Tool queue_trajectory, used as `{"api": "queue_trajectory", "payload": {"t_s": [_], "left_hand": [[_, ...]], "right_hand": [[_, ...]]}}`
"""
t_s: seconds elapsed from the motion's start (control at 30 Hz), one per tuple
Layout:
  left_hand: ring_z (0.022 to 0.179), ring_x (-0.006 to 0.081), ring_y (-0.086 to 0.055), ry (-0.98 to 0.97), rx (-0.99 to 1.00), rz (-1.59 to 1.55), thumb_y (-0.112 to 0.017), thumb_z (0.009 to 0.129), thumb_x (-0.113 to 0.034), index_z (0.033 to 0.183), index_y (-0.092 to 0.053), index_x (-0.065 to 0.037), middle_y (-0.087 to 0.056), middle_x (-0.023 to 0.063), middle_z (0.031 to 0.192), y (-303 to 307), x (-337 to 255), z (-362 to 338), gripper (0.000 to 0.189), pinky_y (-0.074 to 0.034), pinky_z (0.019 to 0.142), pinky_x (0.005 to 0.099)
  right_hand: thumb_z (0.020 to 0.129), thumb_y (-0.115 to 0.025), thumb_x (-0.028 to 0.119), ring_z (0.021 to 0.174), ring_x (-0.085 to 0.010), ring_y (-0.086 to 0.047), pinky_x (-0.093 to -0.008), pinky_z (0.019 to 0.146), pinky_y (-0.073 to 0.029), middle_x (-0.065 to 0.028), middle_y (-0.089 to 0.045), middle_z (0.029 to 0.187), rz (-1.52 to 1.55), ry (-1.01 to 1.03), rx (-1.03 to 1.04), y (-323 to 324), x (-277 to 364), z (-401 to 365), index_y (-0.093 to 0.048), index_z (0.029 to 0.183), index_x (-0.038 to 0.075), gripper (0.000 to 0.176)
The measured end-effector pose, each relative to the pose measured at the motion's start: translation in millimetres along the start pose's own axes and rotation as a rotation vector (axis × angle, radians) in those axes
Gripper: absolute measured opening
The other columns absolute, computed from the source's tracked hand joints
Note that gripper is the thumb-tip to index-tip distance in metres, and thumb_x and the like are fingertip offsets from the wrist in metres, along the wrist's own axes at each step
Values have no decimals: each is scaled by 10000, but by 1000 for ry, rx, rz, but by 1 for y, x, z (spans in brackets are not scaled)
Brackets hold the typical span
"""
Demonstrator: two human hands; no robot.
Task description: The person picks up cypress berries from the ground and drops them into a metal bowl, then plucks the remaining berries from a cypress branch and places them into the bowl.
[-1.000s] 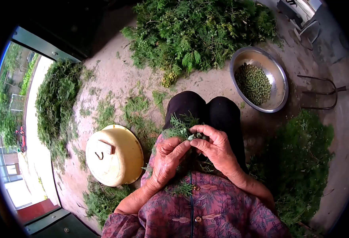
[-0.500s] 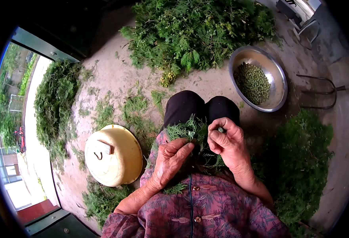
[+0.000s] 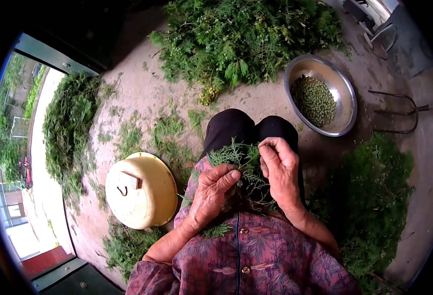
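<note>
Head view looks straight down on a seated person's lap, and from my remote seat I can follow both bare hands clearly. The left hand (image 3: 211, 194) is curled shut around the lower stems of a feathery green sprig (image 3: 233, 155), thumb pressed against the forefinger. The right hand (image 3: 279, 172) stands just beside it, its fingers bent in and pinching the sprig's upper right edge; what sits between the fingertips is too small for me to tell. The sprig lies over the knees in black trousers (image 3: 236, 125), just above a purple patterned jacket (image 3: 255, 255).

Ahead and to the right, on the bare concrete floor (image 3: 142, 93), a round shiny steel bowl (image 3: 346, 115) holds a heap of small green seeds (image 3: 314, 101). An upturned pale yellow round basin (image 3: 152, 196) sits near the left hand. A large pile of cut green branches (image 3: 246, 34) lies beyond the knees, another green heap (image 3: 69, 128) is far left, and a third (image 3: 373, 196) spreads out on the right. A thin metal pronged fork (image 3: 398, 113) rests just past the bowl.
</note>
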State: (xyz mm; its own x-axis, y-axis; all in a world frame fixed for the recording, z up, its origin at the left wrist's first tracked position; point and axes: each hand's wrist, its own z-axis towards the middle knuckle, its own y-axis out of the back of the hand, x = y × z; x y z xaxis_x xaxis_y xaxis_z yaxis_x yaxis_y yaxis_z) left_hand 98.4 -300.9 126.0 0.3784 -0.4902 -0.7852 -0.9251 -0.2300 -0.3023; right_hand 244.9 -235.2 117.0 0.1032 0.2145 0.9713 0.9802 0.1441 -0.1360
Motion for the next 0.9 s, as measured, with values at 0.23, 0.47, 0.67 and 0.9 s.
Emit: {"api": "queue_trajectory", "payload": {"t_s": [0.23,0.47,0.67,0.9], "left_hand": [[558,-3,-394,-72,-79,-151,-552,890,-202,1036,-588,-105,-512,-97,713,2,5,1,179,-318,475,153],[698,23,-475,-147,30,-126,-519,901,-161,1182,-503,-109,-578,-38,959,6,10,4,285,-351,507,148],[684,7,-441,-150,-18,-184,-546,884,-134,1213,-499,-118,-573,-65,943,-8,4,3,333,-327,528,143],[559,63,-491,-256,-82,311,-570,870,-158,1275,-434,-54,-583,50,901,-4,1,6,440,-414,509,203]], "right_hand": [[854,-549,56,538,-38,-452,-165,444,-332,-30,-555,703,387,-206,310,12,15,-8,-555,926,29,77],[716,-705,87,670,-206,-574,-284,586,-450,-93,-579,780,-409,348,331,-2,3,-8,-605,932,24,246],[794,-649,133,565,-151,-529,-238,485,-399,-48,-557,691,-158,193,318,2,-5,-4,-608,879,19,149],[906,-511,249,651,-152,-541,-256,511,-427,-86,-578,829,668,-303,137,30,1,9,-577,966,15,251]]}}
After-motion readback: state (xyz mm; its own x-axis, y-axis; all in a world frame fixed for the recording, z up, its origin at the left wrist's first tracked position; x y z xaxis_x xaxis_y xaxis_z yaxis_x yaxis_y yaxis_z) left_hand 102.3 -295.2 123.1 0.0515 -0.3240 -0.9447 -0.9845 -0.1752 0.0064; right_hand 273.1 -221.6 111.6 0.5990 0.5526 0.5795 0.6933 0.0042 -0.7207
